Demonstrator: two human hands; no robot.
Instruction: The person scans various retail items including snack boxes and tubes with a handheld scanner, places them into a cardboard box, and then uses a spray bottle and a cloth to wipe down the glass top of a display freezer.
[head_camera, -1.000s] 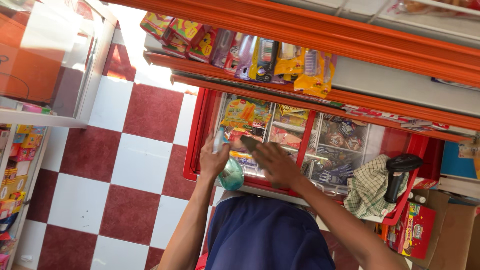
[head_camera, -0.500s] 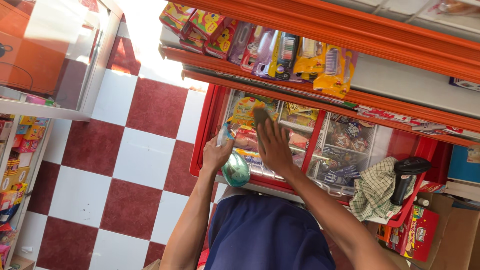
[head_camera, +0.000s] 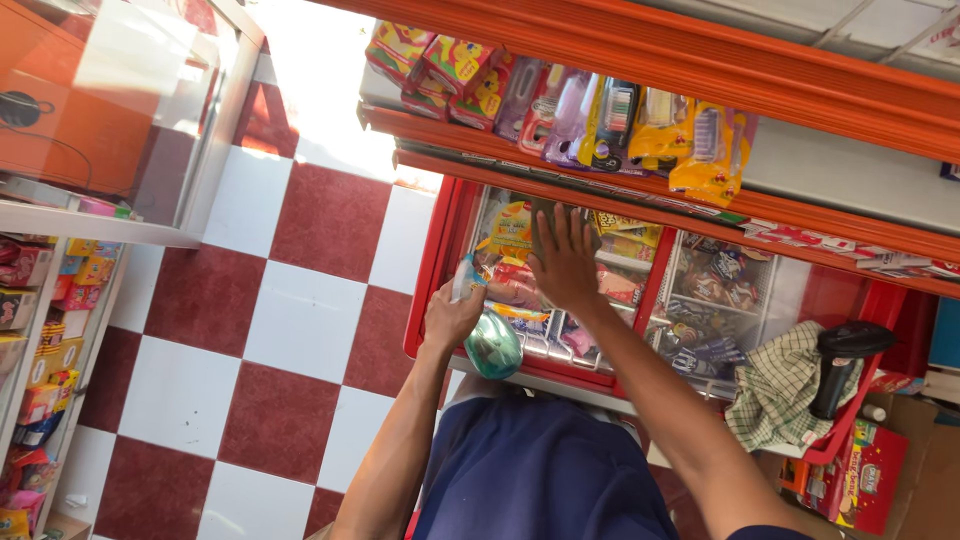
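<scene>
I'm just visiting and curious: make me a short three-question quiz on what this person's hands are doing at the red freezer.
1. True or false: the left hand grips a spray bottle.
2. The right hand lies: A) on the checked cloth; B) flat on a dark cloth on the freezer's glass lid; C) on the hanging packets.
3. Fill in: the floor has red and ____ tiles.

Key: 1 true; 2 B; 3 white.
</scene>
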